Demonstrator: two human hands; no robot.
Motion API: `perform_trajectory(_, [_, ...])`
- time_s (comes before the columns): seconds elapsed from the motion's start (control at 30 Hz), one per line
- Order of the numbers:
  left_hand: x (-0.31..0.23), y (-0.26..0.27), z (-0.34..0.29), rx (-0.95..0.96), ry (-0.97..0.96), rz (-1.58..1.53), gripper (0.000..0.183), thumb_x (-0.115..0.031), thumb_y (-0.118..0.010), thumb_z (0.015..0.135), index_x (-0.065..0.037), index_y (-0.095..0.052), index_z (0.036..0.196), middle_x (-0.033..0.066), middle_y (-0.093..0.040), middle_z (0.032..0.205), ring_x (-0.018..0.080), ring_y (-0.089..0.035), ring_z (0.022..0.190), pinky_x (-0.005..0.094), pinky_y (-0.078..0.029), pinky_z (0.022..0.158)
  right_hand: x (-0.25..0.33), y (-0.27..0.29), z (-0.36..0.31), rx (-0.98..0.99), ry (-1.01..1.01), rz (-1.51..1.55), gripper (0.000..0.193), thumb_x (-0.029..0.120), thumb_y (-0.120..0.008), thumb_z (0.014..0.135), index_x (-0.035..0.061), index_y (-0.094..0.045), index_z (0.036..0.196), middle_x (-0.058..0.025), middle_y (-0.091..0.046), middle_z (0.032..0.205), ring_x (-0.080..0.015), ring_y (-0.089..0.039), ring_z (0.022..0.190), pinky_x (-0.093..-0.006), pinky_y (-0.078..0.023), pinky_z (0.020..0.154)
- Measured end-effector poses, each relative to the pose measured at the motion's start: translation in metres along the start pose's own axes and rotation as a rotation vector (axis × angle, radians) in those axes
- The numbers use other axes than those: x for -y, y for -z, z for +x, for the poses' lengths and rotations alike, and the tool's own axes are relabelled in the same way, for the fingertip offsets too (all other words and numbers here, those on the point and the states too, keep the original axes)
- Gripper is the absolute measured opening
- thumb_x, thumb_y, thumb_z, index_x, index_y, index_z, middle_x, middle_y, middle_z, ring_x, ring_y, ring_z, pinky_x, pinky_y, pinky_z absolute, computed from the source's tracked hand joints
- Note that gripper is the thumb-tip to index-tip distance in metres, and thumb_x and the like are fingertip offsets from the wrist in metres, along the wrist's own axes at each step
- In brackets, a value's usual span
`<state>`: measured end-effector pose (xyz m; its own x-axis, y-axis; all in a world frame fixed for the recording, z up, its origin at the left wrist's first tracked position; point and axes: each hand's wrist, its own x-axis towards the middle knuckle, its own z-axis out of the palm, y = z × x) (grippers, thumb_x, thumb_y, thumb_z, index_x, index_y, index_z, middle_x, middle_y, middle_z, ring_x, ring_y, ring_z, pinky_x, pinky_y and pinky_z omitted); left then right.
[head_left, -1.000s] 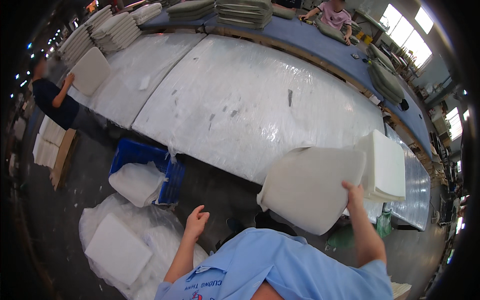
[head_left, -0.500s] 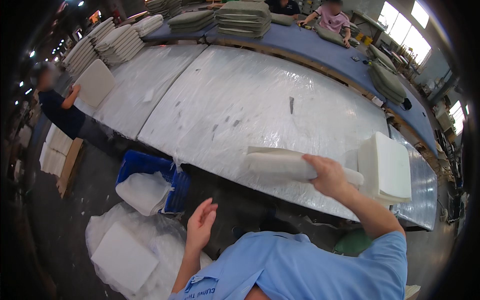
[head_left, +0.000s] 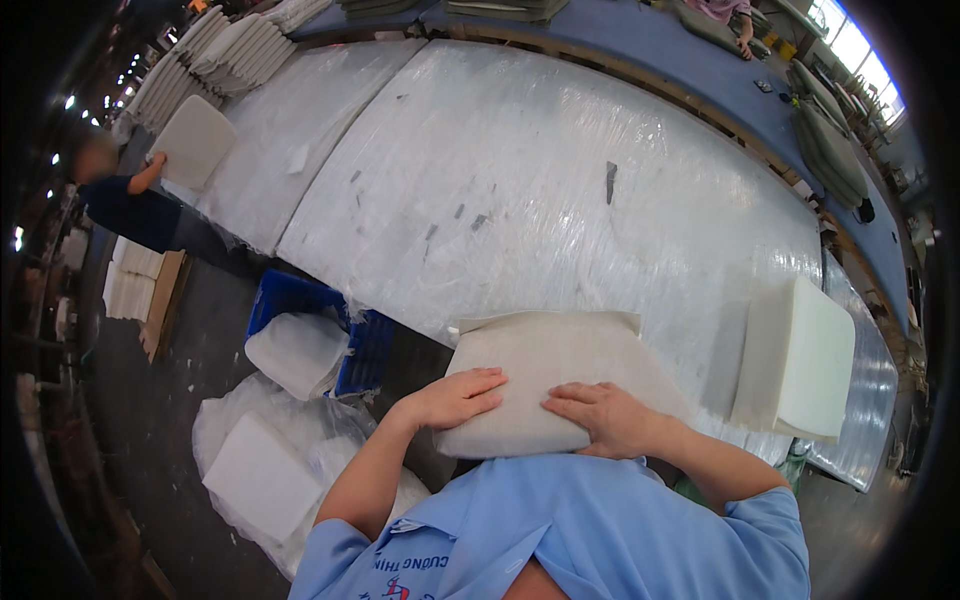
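The left hand (head_left: 455,398) lies flat, fingers extended, on the left side of a beige seat cushion (head_left: 570,350) straddling the bench's (head_left: 540,220) near edge, its longer visible span running left to right; the right hand (head_left: 608,415), equally near, lies flat too. Half a second earlier, the right alone gripped it.

A factory workshop: plastic-wrapped worktables (head_left: 560,200), stacked pads (head_left: 242,55), a co-worker (head_left: 132,212).
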<state>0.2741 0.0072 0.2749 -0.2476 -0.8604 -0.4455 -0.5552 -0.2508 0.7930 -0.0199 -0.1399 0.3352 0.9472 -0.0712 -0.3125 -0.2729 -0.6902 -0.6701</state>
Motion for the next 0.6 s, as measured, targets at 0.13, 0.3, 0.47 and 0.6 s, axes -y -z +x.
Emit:
perform_trajectory(0.13, [0.045,-0.003,0.054,0.073,0.059,0.068,0.061,-0.043,-0.048,0.110,-0.003,-0.047,0.157,0.0193,-0.039,0.167,0.0354,-0.033,0.156,0.0445,-0.026,0.128,-0.050,0.017,0.015,0.261,0.131,0.294,0.087,0.050,-0.070,0.095,0.0129,-0.035,0.165,-0.0168,-0.032,0.170,-0.0329,-0.024,0.160,-0.0561,-0.021,0.127])
perform_trajectory(0.3, [0.082,-0.016,0.124,-0.024,0.180,0.153,0.059,-0.039,-0.059,0.104,-0.002,-0.053,0.150,0.0207,-0.049,0.156,0.0374,-0.042,0.147,0.0482,-0.033,0.120,-0.115,-0.006,0.057,0.351,-0.099,0.196,0.077,0.066,-0.034,0.108,0.0177,-0.030,0.168,-0.0119,-0.026,0.174,-0.0306,-0.014,0.163,-0.0601,-0.015,0.128])
perform_trajectory(0.47, [0.078,-0.019,0.194,-0.505,-0.021,0.468,0.046,-0.032,-0.068,0.095,-0.003,-0.066,0.130,0.0197,-0.064,0.127,0.0352,-0.060,0.124,0.0482,-0.047,0.104,-0.184,-0.031,0.117,0.240,-0.344,0.129,0.066,0.056,-0.044,0.107,0.0141,-0.045,0.159,-0.0146,-0.040,0.164,-0.0360,-0.040,0.150,-0.0574,-0.031,0.121])
perform_trajectory(0.6, [0.112,-0.021,0.237,-0.347,0.291,0.590,0.032,-0.024,-0.067,0.095,-0.009,-0.070,0.122,0.0185,-0.069,0.116,0.0368,-0.066,0.112,0.0482,-0.052,0.093,-0.222,-0.046,0.166,-0.024,-0.483,-0.084,0.049,0.030,-0.063,0.102,0.0107,-0.058,0.147,-0.0159,-0.058,0.143,-0.0359,-0.060,0.128,-0.0456,-0.047,0.110])
